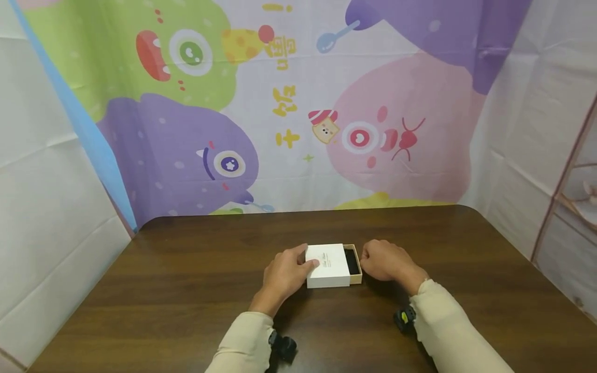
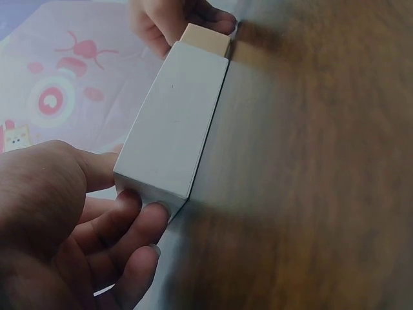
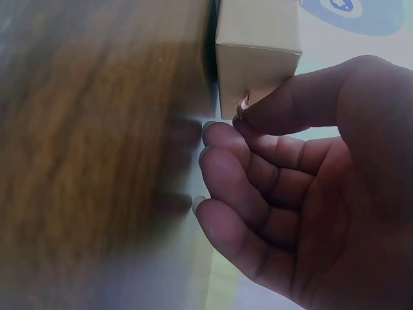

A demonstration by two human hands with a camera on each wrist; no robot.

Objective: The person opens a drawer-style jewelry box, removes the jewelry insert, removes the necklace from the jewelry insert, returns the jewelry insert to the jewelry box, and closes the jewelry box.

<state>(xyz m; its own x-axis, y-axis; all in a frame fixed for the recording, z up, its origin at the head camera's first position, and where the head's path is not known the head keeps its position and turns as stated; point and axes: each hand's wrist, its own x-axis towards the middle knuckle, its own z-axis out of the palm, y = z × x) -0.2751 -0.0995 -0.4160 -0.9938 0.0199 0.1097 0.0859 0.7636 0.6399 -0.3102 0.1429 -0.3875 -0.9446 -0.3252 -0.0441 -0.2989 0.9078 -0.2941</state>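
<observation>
A white slide-out box with small lettering on its top lies on the table, its inner drawer drawn partway out at the right. Something black shows inside that drawer. My left hand grips the closed end of the white sleeve, thumb on top and fingertips against the end face, as the left wrist view also shows. At the drawer's tan end, my right hand has its thumb and index finger pinched together; whatever small part they pinch is mostly hidden. Its other fingers are curled.
The brown wooden table extends around the box on every side. Behind it hangs a cloth printed with cartoon monsters. Pale panels stand at left and right. Each wrist carries a small black camera.
</observation>
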